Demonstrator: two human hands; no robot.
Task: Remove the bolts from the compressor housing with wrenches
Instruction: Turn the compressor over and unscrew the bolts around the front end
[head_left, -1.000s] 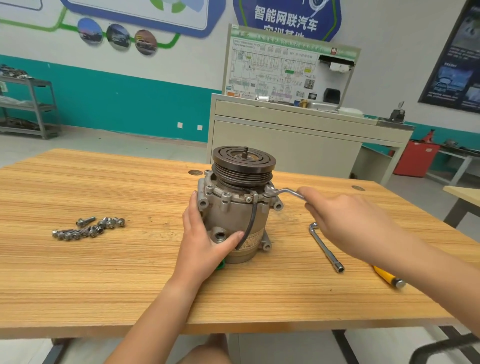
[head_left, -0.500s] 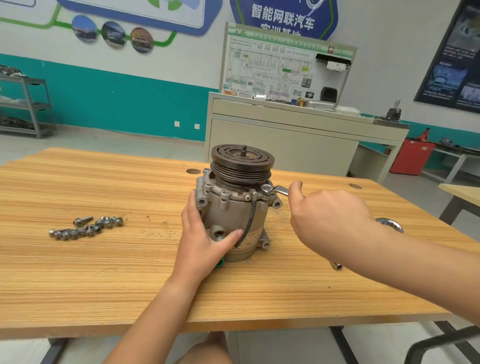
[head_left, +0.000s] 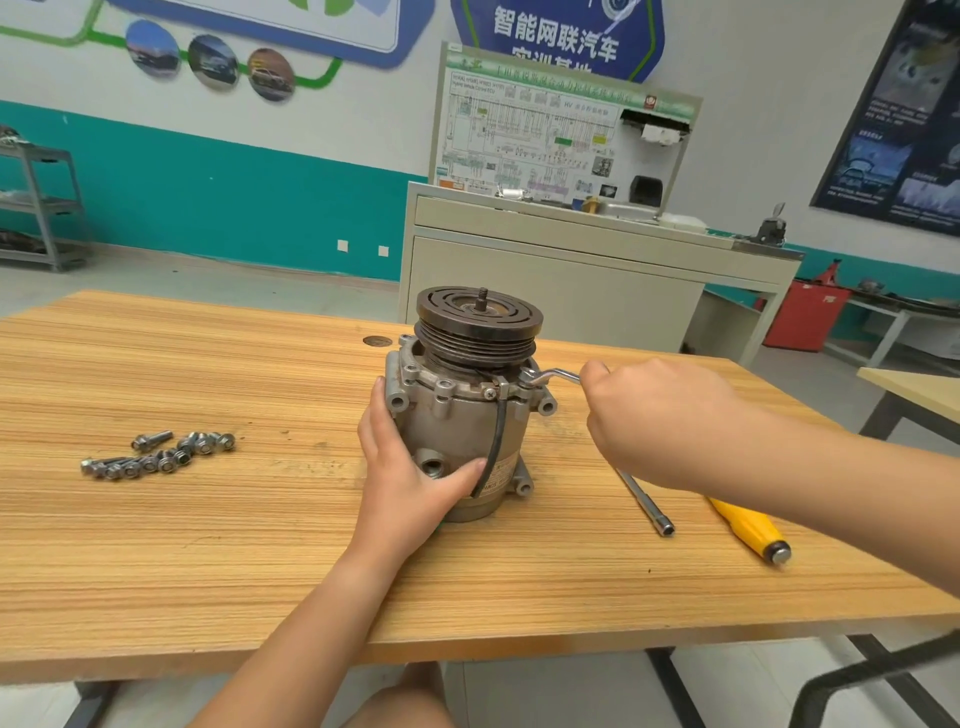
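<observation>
1. An automotive training workshop.
2. Behind the bench (head_left: 208, 545) a grey cabinet (head_left: 550, 296) carries an upright trainer board (head_left: 550, 140) printed with a wiring diagram.
3. The wall shows a blue sign (head_left: 556, 36) in Chinese characters and round car photos (head_left: 213, 62).
4. A metal shelf rack (head_left: 44, 208) stands by the left wall.
5. On the bench: a compressor (head_left: 462, 421), a wrench (head_left: 551, 375) on its flange, loose bolts (head_left: 156, 457) toward the left edge, a socket wrench (head_left: 644, 504) and a yellow-handled tool (head_left: 748, 530) toward the right.

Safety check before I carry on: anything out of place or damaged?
Nothing stands out. The compressor stands upright, left hand holding it, right hand gripping the wrench at its top. Loose bolts lie together; spare wrench and yellow-handled tool lie flat.
</observation>
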